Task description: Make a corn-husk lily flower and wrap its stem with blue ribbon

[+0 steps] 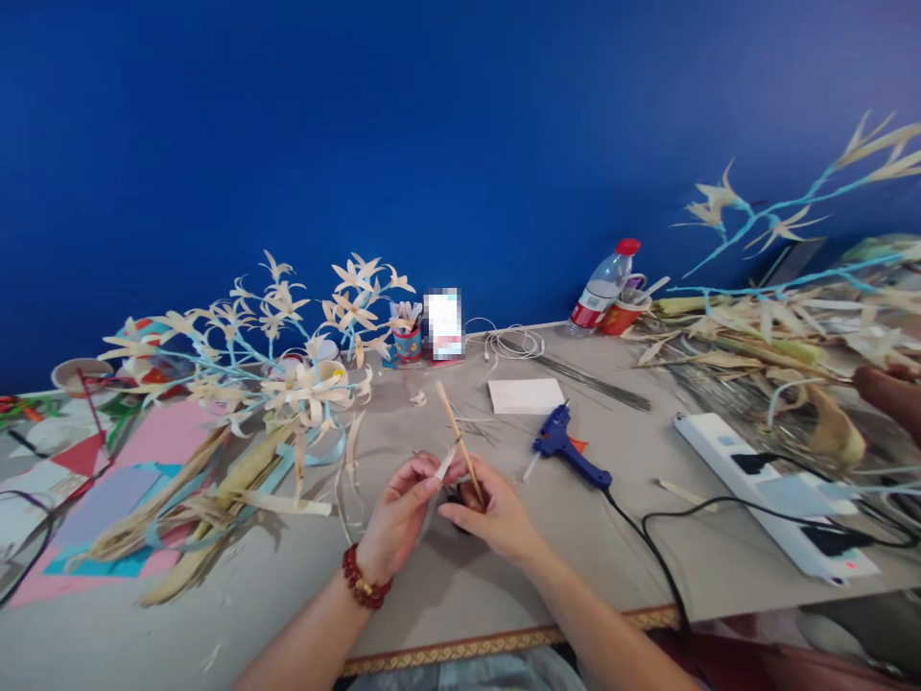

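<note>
Near the front middle of the table, my left hand pinches a narrow pale strip between thumb and fingers. My right hand is closed around a thin wooden stick, which slants up and to the left. The strip's upper end meets the stick near a dark mark. Something dark, partly hidden, sits under my right thumb; I cannot make out what it is. To the right of my hands lies a blue glue gun, with a white block behind it.
Pale flowers on blue stems spread at left, above dried husks and coloured paper. Wires lie behind. A bottle, a power strip with black cords and another person's hand are at right.
</note>
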The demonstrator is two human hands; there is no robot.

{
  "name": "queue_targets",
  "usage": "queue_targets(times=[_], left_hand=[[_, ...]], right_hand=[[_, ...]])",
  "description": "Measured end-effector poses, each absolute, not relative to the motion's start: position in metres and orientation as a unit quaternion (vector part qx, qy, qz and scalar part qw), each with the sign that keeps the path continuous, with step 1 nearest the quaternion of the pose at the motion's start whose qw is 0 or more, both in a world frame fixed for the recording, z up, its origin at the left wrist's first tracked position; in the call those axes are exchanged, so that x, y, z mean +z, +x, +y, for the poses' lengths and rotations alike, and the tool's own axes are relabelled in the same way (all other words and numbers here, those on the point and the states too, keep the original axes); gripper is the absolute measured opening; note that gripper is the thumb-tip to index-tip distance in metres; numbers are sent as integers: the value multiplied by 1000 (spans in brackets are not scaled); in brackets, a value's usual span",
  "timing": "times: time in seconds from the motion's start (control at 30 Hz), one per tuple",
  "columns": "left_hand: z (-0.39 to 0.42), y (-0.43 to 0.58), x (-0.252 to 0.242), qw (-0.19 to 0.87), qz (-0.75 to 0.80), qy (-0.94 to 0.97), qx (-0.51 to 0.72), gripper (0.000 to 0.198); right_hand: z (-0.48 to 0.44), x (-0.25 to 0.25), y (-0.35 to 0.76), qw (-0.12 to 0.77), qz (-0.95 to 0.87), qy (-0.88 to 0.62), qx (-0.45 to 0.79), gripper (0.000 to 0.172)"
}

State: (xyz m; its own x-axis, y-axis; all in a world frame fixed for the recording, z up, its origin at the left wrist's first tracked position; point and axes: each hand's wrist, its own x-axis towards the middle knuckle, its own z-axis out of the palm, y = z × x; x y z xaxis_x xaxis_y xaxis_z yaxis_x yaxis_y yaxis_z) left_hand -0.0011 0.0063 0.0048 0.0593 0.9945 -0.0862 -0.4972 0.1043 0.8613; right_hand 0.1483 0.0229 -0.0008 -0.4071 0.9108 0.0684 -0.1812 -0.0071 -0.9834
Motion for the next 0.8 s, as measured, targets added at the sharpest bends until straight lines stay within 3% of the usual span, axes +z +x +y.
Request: queue_targets(times=[0.2,0.37,0.47,0.57,0.63,0.7,0.8], left_hand=[[4,6,6,723,315,254,559,9],[5,3,4,718,313,287,551,5],[2,-5,4,613,374,393,574,9],[-3,-16,11,351,467,539,607,6],[-5,-22,17,200,504,624,563,20],[-3,-25,23,153,506,697,485,24],[3,-23,26,229,462,758,399,8]], right_hand=[[20,4,143,496,-624,-337,501,14],[21,-2,149,450,-569,-363,584,22],[23,-3,155,424,-536,-381,622,29],[28,-1,160,393,-545,-383,634,32],[30,1,162,363,-554,-374,649,33],[32,2,164,349,-567,-364,651,34],[33,3,165,343,-579,-356,648,34]])
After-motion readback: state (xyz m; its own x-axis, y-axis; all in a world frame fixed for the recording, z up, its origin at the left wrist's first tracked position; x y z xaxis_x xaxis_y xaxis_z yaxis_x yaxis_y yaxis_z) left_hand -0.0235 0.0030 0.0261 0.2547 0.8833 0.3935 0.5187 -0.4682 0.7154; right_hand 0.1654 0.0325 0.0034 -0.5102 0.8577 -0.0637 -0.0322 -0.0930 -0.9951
